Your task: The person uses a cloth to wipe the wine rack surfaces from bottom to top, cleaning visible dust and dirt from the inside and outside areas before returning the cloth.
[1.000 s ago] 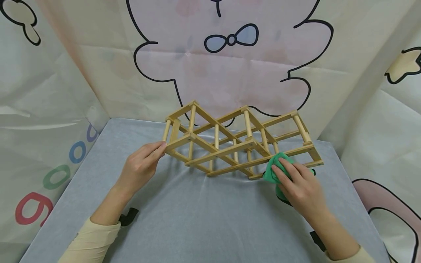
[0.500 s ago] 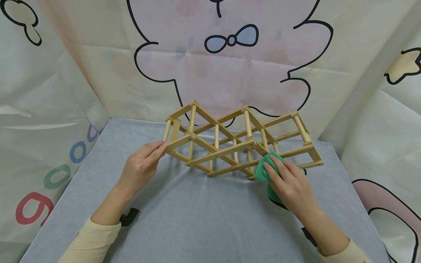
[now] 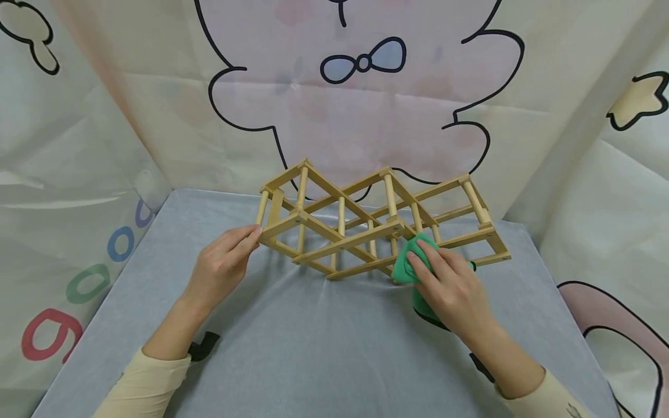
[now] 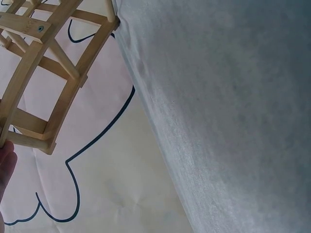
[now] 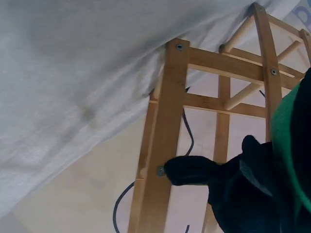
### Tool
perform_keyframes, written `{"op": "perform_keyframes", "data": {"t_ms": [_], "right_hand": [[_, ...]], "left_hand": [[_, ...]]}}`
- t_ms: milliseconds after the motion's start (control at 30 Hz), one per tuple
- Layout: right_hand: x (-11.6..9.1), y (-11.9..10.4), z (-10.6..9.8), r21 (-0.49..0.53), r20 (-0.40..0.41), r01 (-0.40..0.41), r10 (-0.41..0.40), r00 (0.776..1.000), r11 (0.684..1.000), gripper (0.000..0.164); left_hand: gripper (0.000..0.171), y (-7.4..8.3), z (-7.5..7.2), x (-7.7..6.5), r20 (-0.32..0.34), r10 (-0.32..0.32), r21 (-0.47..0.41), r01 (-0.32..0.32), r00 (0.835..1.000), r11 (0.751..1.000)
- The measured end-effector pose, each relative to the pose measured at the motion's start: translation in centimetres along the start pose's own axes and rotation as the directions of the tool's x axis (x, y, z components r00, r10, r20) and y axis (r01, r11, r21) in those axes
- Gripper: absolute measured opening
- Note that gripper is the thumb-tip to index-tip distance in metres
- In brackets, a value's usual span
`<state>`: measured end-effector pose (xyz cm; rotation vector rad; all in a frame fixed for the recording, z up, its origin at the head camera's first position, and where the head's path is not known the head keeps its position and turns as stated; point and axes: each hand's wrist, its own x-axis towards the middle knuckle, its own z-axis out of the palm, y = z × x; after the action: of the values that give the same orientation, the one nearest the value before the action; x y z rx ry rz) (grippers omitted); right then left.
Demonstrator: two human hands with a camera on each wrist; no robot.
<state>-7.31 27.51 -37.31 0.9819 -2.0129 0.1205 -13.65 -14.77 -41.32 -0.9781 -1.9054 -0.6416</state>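
A folding wooden lattice rack (image 3: pixel 360 240) of flat slats and round dowels stands expanded, slanted across the table. At its left end, my left hand (image 3: pixel 222 264) pinches a slat corner between thumb and fingers; only a bit of that hand's fingers (image 4: pixel 6 165) enters the left wrist view. My right hand (image 3: pixel 455 293) grips a bunched green cloth (image 3: pixel 407 266) with dark edging, against the lower front slats right of the rack's middle. In the right wrist view, dark folds of the cloth (image 5: pixel 238 194) hang before the rack (image 5: pixel 165 121) and my right hand is hidden.
A pale blue-grey cloth covers the table (image 3: pixel 313 354). Behind it hangs a printed backdrop (image 3: pixel 157 116) with cartoon outlines, and similar sheets close off both sides. Black straps (image 3: pixel 204 346) show near both wrists.
My right hand has slid the green cloth leftward along the front slats, toward the rack's middle. The left hand keeps its hold, and the rack stays put.
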Motion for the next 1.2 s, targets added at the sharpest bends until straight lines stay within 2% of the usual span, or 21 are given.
{"op": "perform_keyframes", "data": {"t_ms": [300,467,533,833,1200], "right_hand": [[2.9,-0.7,0.2,0.033,-0.116,0.053,-0.049,0.992,0.998,0.024],[4.4,-1.3,0.0,0.05,-0.224,0.085,-0.072,0.972,0.995,0.021],[4.8,-1.4,0.0,0.056,-0.244,0.102,-0.085,0.966,0.993,0.019],[5.4,-1.6,0.8,0.028,-0.195,0.113,-0.106,0.975,0.993,0.02],[5.1,-2.9,3.3,0.035,-0.095,0.152,-0.148,0.984,0.988,0.021]], "left_hand": [[0.029,0.0,0.0,0.0,-0.006,0.002,-0.008,-0.002,1.0,1.0],[0.028,0.0,0.1,0.0,-0.002,0.007,-0.009,-0.007,1.0,1.0],[0.028,0.0,0.1,0.0,-0.001,0.006,-0.009,-0.006,1.0,1.0],[0.029,0.0,-0.1,0.0,-0.003,0.006,-0.002,-0.006,1.0,1.0],[0.029,0.0,-0.1,0.0,-0.004,0.003,-0.007,-0.003,1.0,1.0]]}}
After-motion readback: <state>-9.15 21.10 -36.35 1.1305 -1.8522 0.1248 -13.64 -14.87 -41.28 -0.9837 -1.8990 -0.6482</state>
